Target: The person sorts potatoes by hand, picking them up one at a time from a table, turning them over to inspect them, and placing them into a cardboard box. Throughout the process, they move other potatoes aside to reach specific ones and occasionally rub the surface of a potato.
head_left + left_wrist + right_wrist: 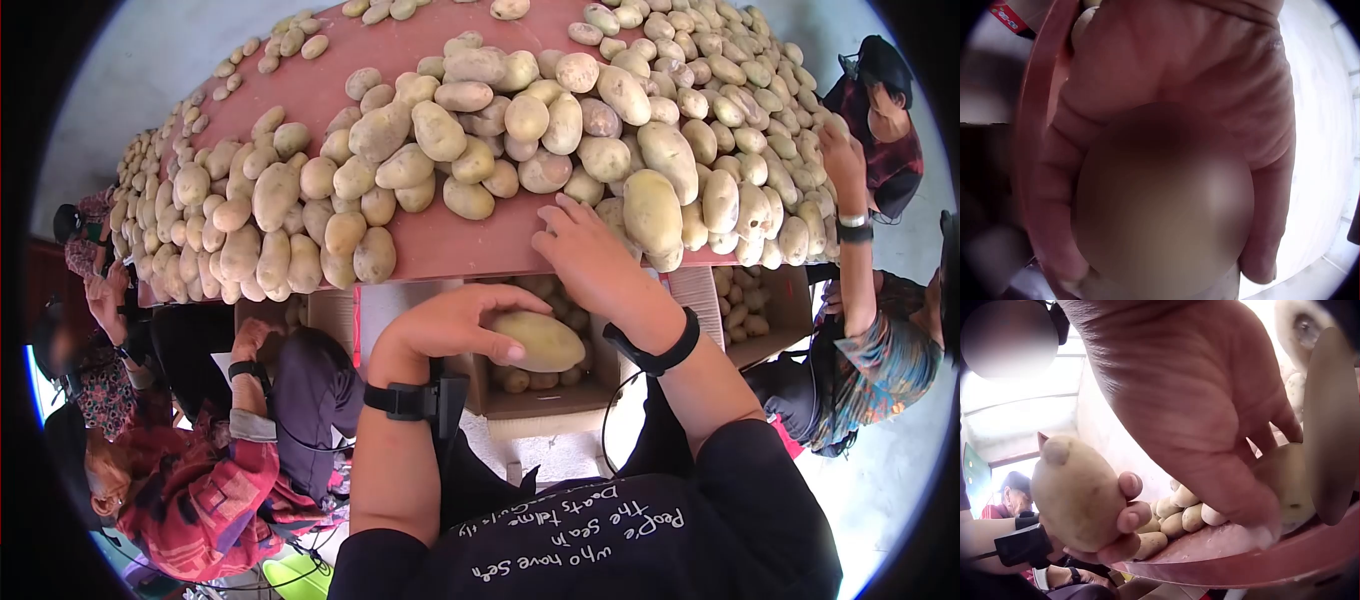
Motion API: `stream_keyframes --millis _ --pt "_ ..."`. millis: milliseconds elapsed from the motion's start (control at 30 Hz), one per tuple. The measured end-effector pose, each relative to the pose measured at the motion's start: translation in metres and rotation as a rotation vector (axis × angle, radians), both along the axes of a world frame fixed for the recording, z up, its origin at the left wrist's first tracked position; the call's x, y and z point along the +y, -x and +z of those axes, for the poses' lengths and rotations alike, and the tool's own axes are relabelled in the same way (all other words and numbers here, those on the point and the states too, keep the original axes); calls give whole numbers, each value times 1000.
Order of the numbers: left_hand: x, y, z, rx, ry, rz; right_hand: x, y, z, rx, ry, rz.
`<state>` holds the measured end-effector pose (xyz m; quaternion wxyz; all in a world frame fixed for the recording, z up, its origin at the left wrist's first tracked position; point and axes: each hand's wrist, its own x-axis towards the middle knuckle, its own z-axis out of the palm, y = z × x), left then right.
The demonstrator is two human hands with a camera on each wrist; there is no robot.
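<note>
My left hand (pixel 455 320) grips a large, oval yellow-brown potato (pixel 540 341) above a cardboard box (pixel 535 402) that has potatoes in it. The left wrist view shows this potato (pixel 1163 206) resting against the palm, thumb and fingers around its sides. My right hand (pixel 600 262) reaches over the red tabletop's near edge, fingers extended toward the heap. In the right wrist view, its thumb and fingers are spread right beside another potato (pixel 1288 484), which the hand partly hides.
Many potatoes (pixel 430 130) are heaped across the red table (pixel 450 240). A second cardboard box (pixel 780 325) with potatoes stands under the right side. People sit close on both sides; one person's forearm (pixel 855 270) reaches to the heap at right.
</note>
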<state>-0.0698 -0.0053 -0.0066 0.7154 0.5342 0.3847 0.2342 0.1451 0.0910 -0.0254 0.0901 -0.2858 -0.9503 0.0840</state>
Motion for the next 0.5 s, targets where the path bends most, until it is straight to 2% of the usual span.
stream_keyframes --millis 167,267,367,500 --pt "1 1 2 -112 234 124 -5 6 6 -65 21 -10" --pt "3 2 -8 -4 226 249 -3 4 12 26 126 33" --pt "4 1 -14 105 237 294 -1 5 10 163 169 101" --pt "5 -3 -16 116 203 320 0 8 14 252 262 89"
